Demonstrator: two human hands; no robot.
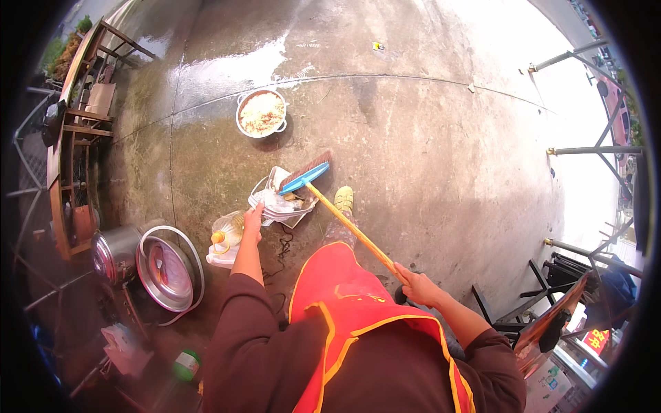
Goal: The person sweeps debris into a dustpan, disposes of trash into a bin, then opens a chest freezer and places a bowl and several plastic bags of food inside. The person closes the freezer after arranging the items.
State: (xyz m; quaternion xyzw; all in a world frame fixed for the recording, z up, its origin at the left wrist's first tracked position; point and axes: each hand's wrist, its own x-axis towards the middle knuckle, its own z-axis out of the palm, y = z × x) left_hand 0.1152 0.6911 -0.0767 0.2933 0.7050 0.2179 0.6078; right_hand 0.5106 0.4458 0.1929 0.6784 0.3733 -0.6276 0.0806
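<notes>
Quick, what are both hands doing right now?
Left hand: closed on the edge of the bin.
Right hand: closed, holding the broom by its handle.

Open floor (441,151) right of broom (354,229), 1 pot (260,135) ahead, jug (234,224) leftward

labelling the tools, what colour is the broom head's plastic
Light blue on the broom head; the head-camera view shows it best.
</notes>
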